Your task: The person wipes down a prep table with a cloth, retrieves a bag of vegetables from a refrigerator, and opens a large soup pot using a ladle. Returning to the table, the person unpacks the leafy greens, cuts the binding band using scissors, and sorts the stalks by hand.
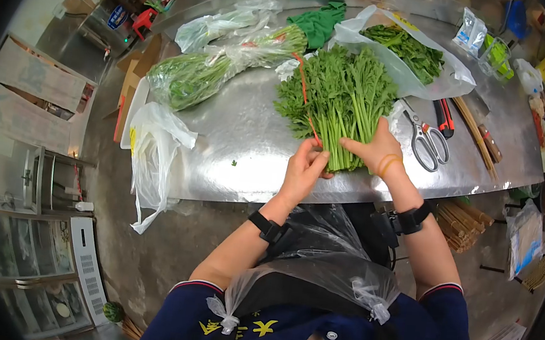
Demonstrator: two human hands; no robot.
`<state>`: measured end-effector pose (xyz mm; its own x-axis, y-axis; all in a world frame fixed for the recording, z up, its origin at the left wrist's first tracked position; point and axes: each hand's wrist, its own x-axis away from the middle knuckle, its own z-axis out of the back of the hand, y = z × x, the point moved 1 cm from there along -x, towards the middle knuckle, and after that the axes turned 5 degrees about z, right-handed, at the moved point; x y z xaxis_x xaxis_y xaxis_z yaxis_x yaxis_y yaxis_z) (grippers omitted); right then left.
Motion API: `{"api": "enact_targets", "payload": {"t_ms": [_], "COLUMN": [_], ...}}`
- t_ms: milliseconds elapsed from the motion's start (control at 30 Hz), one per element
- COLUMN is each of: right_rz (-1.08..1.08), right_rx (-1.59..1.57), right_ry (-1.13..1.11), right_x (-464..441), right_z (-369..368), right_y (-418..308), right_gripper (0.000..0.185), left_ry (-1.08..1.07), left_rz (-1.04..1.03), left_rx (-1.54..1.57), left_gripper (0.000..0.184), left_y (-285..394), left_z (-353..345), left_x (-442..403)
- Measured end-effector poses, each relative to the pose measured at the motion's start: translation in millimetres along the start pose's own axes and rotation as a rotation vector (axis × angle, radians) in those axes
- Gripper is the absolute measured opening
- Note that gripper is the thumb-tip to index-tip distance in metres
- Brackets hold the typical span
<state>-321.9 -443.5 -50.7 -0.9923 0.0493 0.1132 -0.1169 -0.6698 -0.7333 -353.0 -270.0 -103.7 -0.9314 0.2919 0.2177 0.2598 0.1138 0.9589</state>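
A bunch of leafy greens (350, 98) with jagged leaves lies on the steel table, its cut stems toward me. My right hand (376, 148) grips the stems from the right, thumb laid across them. At the lower left of the stems is my left hand (306, 168), its fingers closed around the end of a red tie (304, 93). That tie runs up along the bunch's left side. Fingertips of the left hand are partly hidden by the stems. Scissors (425, 138) and a red-and-black utility knife (444, 118) lie to the right of my right hand.
Bagged greens (192, 82) and a white plastic bag (155, 148) are on the left of the steel table (243, 134). Behind the bunch are a green cloth (318, 23) and an open bag of leaves (408, 51). Wooden sticks (475, 135) lie at the right.
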Motion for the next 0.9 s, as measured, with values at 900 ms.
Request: {"api": "enact_targets", "payload": {"t_ms": [900], "right_rz": [0.138], "right_rx": [0.164], "right_ry": [0.011], "right_x": [-15.0], "right_z": [-4.9], "right_y": [-3.6], "right_gripper": [0.066], "left_ry": [0.025], "left_rz": [0.169], "left_rx": [0.17], "left_gripper": [0.016], "left_y": [5.6], "left_z": [4.4], "left_x": [-9.7]}}
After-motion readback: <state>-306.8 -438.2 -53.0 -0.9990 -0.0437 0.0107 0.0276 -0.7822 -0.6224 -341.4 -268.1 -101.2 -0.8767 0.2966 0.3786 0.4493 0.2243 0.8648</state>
